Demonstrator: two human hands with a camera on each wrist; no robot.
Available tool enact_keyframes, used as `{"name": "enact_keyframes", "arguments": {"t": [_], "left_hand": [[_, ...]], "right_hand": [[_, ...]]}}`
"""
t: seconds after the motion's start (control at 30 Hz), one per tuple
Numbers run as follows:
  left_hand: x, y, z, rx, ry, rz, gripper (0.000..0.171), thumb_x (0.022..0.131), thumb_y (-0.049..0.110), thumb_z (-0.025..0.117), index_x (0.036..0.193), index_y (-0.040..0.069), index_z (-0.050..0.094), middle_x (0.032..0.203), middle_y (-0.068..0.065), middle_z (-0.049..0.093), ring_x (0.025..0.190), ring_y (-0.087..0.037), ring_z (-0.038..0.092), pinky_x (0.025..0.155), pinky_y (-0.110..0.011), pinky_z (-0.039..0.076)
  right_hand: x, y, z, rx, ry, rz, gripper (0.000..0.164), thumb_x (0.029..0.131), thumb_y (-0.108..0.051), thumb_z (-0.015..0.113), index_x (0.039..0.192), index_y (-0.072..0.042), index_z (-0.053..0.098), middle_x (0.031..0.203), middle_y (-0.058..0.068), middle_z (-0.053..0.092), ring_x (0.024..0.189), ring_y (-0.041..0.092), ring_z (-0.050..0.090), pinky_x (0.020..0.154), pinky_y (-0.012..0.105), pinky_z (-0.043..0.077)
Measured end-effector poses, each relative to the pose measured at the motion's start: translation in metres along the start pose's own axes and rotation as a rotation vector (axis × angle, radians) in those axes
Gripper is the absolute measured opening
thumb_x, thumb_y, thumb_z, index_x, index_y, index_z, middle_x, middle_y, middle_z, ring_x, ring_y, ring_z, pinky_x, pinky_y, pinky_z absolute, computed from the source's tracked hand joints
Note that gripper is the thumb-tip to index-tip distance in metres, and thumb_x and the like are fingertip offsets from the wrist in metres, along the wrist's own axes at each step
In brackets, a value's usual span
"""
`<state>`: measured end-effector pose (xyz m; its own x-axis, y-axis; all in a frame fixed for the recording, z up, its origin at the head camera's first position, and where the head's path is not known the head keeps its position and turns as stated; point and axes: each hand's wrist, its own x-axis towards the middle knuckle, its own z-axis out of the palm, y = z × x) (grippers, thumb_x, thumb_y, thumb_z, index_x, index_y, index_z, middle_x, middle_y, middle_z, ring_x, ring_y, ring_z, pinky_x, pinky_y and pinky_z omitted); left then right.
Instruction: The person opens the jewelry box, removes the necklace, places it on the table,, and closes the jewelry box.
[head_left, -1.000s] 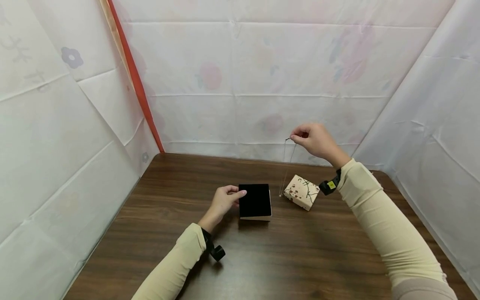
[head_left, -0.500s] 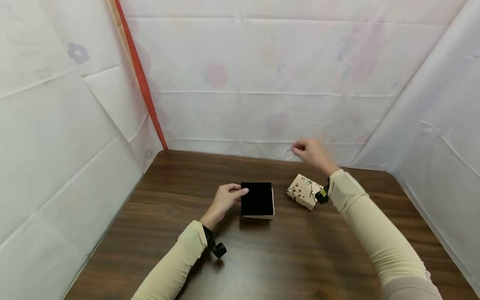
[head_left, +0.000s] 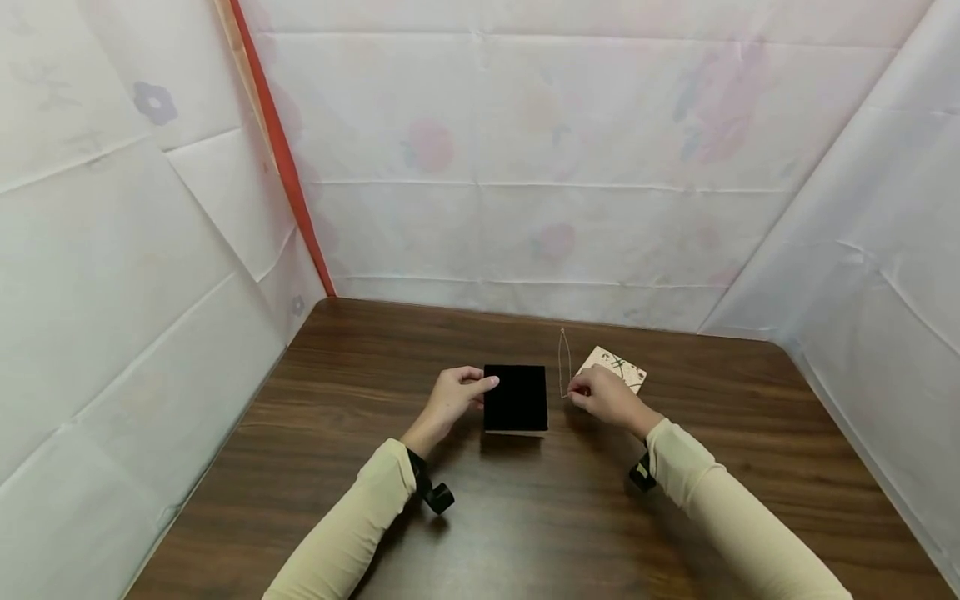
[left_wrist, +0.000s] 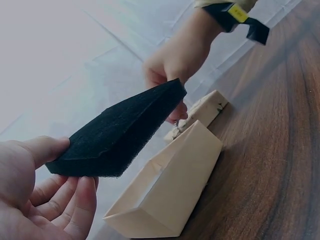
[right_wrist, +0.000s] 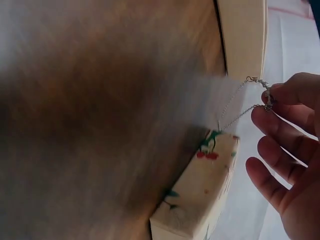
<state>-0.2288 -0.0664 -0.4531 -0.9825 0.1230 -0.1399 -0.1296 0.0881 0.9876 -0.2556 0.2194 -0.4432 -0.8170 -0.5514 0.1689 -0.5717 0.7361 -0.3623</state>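
My left hand pinches a black foam pad by its left edge, thumb on top and fingers beneath. The pad is tilted above a cream open-topped box, which the head view mostly hides under it. Between thumb and forefinger, my right hand holds a thin silver necklace by its clasp end, the other fingers loosely curled. A long narrow loop of chain shows just right of the pad in the head view. Partly behind the right hand lies a cream box lid with a flowering-branch print.
The brown wooden table runs back to a white cloth wall. More white cloth encloses both sides, and a red strip hangs down the back left corner. Each wrist wears a black camera band.
My right hand has come down from high over the table's back edge to beside the pad, bringing the necklace with it. The left hand and pad keep nearly the same place.
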Motion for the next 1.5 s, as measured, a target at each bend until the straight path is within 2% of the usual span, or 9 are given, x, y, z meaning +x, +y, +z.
{"name": "enact_keyframes", "arguments": {"t": [0.33, 0.43, 0.67, 0.9, 1.2, 1.5], "left_hand": [[0.001, 0.000, -0.001, -0.007, -0.004, 0.001, 0.039, 0.090, 0.022, 0.071, 0.118, -0.003, 0.064, 0.099, -0.010, 0.069, 0.071, -0.010, 0.061, 0.079, -0.044, 0.057], [0.001, -0.001, -0.001, -0.001, -0.009, 0.000, 0.039, 0.090, 0.023, 0.071, 0.119, -0.003, 0.064, 0.100, -0.010, 0.069, 0.072, -0.011, 0.062, 0.079, -0.043, 0.057], [0.002, -0.001, 0.000, -0.009, -0.002, -0.005, 0.039, 0.089, 0.023, 0.072, 0.118, -0.002, 0.065, 0.101, -0.012, 0.069, 0.072, -0.011, 0.062, 0.081, -0.046, 0.056], [0.002, 0.000, 0.002, -0.006, 0.002, 0.001, 0.037, 0.090, 0.022, 0.071, 0.117, -0.002, 0.065, 0.099, -0.011, 0.069, 0.072, -0.012, 0.061, 0.082, -0.047, 0.056], [0.003, -0.002, 0.007, -0.016, -0.021, 0.018, 0.038, 0.091, 0.023, 0.070, 0.118, -0.003, 0.064, 0.099, -0.012, 0.069, 0.071, -0.012, 0.062, 0.078, -0.044, 0.057], [0.003, -0.002, 0.006, -0.010, -0.018, 0.003, 0.037, 0.091, 0.022, 0.070, 0.117, -0.003, 0.064, 0.101, -0.012, 0.070, 0.072, -0.012, 0.062, 0.080, -0.045, 0.056]], "right_hand": [[-0.014, -0.007, 0.013, -0.140, -0.008, -0.107, 0.007, 0.084, -0.008, 0.069, 0.081, -0.010, 0.074, 0.080, 0.000, 0.067, 0.075, 0.016, 0.060, 0.072, 0.035, 0.049], [-0.018, -0.009, 0.015, -0.142, -0.016, -0.112, 0.006, 0.084, -0.009, 0.069, 0.081, -0.011, 0.074, 0.080, -0.001, 0.066, 0.074, 0.015, 0.060, 0.074, 0.035, 0.049], [-0.026, -0.012, 0.015, -0.121, -0.049, -0.106, 0.007, 0.085, -0.009, 0.071, 0.082, -0.013, 0.076, 0.078, -0.003, 0.064, 0.071, 0.011, 0.055, 0.066, 0.029, 0.046], [-0.030, -0.013, 0.020, -0.143, -0.044, -0.163, 0.006, 0.084, -0.009, 0.072, 0.081, -0.012, 0.075, 0.078, -0.002, 0.067, 0.070, 0.011, 0.057, 0.068, 0.029, 0.046], [-0.038, -0.017, 0.022, -0.128, -0.133, -0.116, 0.005, 0.084, -0.012, 0.071, 0.080, -0.014, 0.073, 0.079, -0.004, 0.064, 0.073, 0.010, 0.053, 0.067, 0.028, 0.045], [-0.033, -0.019, 0.021, -0.102, -0.149, -0.114, 0.009, 0.087, -0.014, 0.069, 0.080, -0.015, 0.073, 0.080, -0.004, 0.066, 0.071, 0.008, 0.056, 0.065, 0.027, 0.046]]}}
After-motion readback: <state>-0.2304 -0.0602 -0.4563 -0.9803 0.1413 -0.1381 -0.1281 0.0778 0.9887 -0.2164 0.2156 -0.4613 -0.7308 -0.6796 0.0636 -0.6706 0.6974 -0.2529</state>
